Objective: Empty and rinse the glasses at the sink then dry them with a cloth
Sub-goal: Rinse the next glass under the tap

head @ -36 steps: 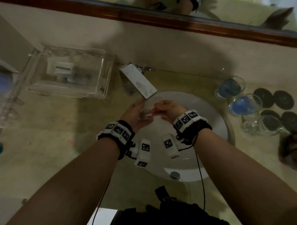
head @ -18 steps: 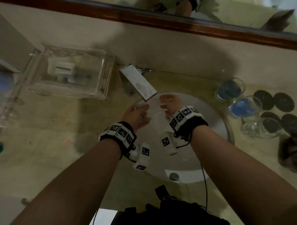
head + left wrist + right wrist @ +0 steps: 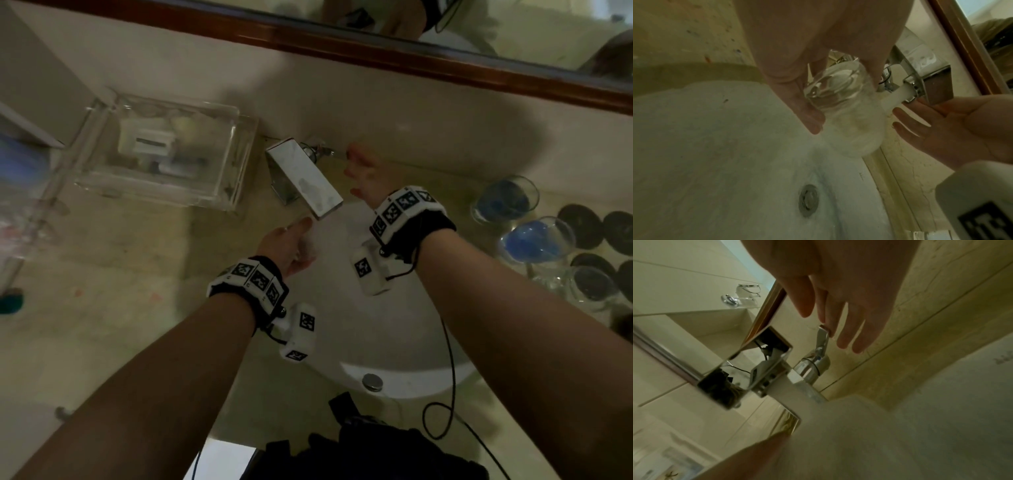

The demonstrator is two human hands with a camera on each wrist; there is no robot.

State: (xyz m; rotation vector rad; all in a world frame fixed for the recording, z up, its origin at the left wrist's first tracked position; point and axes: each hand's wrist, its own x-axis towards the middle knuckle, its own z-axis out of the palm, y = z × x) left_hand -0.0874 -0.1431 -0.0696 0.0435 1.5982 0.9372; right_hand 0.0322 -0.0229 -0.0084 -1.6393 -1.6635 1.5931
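A clear glass (image 3: 840, 104) sat gripped in the person's left hand (image 3: 286, 245), thumb and fingers (image 3: 805, 113) curled round its body, held over the white sink (image 3: 404, 380) just below the end of the flat chrome tap spout (image 3: 305, 178). In the left wrist view a white stream ran from the spout onto the glass, with the drain (image 3: 808, 200) below at 6 o'clock.

The right hand (image 3: 368, 174), at 2 o'clock from the glass, was spread and held nothing; its straight fingers (image 3: 840, 331) reached the chrome tap lever (image 3: 823, 335), one fingertip touching the lever's tip.

On the counter at 3 o'clock from the sink stood three more glasses (image 3: 534, 236), two holding blue liquid and one clear, just beside a cluster of dark round coasters (image 3: 599, 233). A clear plastic box (image 3: 164, 157) rested at 10 o'clock, against the wall beneath the wood-framed mirror (image 3: 445, 58).
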